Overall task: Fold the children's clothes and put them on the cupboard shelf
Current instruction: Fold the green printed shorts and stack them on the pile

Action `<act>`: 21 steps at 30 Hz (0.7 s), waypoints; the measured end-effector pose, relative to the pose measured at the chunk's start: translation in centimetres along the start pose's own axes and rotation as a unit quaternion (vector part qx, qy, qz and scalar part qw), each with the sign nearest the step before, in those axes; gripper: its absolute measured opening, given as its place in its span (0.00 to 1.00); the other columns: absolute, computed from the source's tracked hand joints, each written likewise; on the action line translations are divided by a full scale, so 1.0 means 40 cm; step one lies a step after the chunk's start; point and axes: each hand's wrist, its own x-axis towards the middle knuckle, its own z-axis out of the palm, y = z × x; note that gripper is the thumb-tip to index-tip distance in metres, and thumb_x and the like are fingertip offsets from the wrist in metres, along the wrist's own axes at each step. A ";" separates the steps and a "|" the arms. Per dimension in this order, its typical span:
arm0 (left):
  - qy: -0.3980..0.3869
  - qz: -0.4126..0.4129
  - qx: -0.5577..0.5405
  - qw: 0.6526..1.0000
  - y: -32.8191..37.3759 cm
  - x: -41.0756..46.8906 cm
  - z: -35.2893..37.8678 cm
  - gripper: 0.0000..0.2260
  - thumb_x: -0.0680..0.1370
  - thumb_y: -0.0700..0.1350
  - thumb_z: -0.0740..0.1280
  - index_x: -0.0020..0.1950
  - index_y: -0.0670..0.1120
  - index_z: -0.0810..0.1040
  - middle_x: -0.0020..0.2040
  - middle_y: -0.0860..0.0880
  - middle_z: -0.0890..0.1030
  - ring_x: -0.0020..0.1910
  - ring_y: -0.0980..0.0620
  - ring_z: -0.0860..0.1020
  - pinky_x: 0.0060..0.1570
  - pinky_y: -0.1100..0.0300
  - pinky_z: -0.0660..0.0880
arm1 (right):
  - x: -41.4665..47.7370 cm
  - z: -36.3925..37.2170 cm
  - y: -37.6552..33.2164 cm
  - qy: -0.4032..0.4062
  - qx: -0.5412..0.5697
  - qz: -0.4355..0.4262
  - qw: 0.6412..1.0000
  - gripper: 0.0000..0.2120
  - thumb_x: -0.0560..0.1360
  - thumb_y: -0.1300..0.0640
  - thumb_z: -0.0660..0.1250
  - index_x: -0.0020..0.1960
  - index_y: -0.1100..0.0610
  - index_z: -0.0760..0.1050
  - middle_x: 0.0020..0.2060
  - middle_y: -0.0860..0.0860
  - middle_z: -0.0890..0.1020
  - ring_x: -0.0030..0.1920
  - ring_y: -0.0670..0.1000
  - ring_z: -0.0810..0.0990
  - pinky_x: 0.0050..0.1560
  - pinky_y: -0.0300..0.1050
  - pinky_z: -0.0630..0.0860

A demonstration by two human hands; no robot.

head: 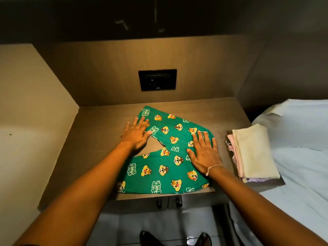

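hidden: the lower garments in the folded stack (252, 153) show only as thin edges under the pale yellow top piece; a pink layer and a printed one peek out, the prints too small to read.
cut off: both forearms run out of the bottom corners; the feet (175, 238) at 6 o'clock are clipped by the lower edge; the bed (301, 139) at 3 o'clock is only partly seen.
hard to make out: the dark wall panel (157, 80) at 12 o'clock has markings too dim to read.
green pants (168, 157): lying flat at the centre of the bench (99, 148), bent into a v with one leg toward 12 o'clock and one toward 6 o'clock, bare bench showing in the notch between; printed with chipmunk faces and white lettering.
left hand (136, 135): fingers spread, palm down, partly on the upper leg's edge, slightly blurred; gripping nothing.
right hand (204, 153): fingers spread, flat on the cloth at the fold's 3 o'clock side, a thin bracelet on the wrist.
hands: apart from each other.
stack: on the bench at 3 o'clock of the pants, near but not touching.
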 end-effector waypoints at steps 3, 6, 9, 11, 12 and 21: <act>0.008 -0.016 0.006 1.000 -0.037 -0.009 0.010 0.29 0.81 0.63 0.40 0.79 0.53 0.42 0.80 0.50 0.42 0.78 0.48 0.41 0.76 0.42 0.42 | 0.027 -0.005 0.011 -0.017 -0.015 -0.018 1.000 0.34 0.78 0.36 0.40 0.78 0.50 0.38 0.78 0.51 0.41 0.77 0.54 0.37 0.75 0.60 0.38; -0.023 -0.006 -0.015 1.000 -0.039 -0.009 -0.011 0.29 0.81 0.63 0.42 0.79 0.52 0.42 0.80 0.49 0.42 0.78 0.47 0.41 0.76 0.42 0.40 | 0.036 -0.025 0.002 -0.024 -0.017 -0.025 0.999 0.34 0.78 0.36 0.40 0.78 0.50 0.39 0.78 0.51 0.42 0.77 0.54 0.38 0.75 0.63 0.38; -0.014 0.040 -0.066 0.997 -0.057 -0.062 -0.035 0.31 0.80 0.64 0.50 0.79 0.54 0.50 0.80 0.50 0.50 0.79 0.47 0.48 0.76 0.40 0.45 | -0.036 -0.062 -0.010 0.045 0.054 -0.051 0.996 0.30 0.80 0.37 0.46 0.78 0.49 0.50 0.78 0.49 0.49 0.78 0.53 0.45 0.75 0.63 0.40; 0.029 0.080 -0.093 0.992 -0.082 -0.162 -0.048 0.30 0.75 0.66 0.55 0.73 0.53 0.68 0.74 0.49 0.68 0.72 0.46 0.64 0.70 0.36 0.59 | -0.127 -0.072 -0.004 0.097 0.101 -0.104 0.985 0.24 0.80 0.40 0.52 0.72 0.49 0.64 0.74 0.49 0.64 0.75 0.52 0.59 0.75 0.62 0.55; 0.053 0.102 -0.097 0.989 -0.097 -0.225 -0.040 0.27 0.73 0.66 0.58 0.65 0.53 0.76 0.65 0.50 0.75 0.65 0.48 0.70 0.64 0.38 0.67 | -0.173 -0.066 0.004 0.109 0.115 -0.130 0.979 0.22 0.80 0.40 0.54 0.68 0.49 0.70 0.69 0.49 0.71 0.72 0.51 0.65 0.71 0.60 0.63; 0.068 0.114 -0.109 0.985 -0.159 -0.487 0.038 0.11 0.69 0.55 0.66 0.48 0.56 0.83 0.54 0.55 0.79 0.55 0.55 0.74 0.48 0.54 0.72 | -0.236 0.018 0.044 0.102 0.057 -0.172 0.978 0.18 0.77 0.41 0.56 0.53 0.48 0.80 0.53 0.46 0.81 0.55 0.52 0.76 0.50 0.50 0.74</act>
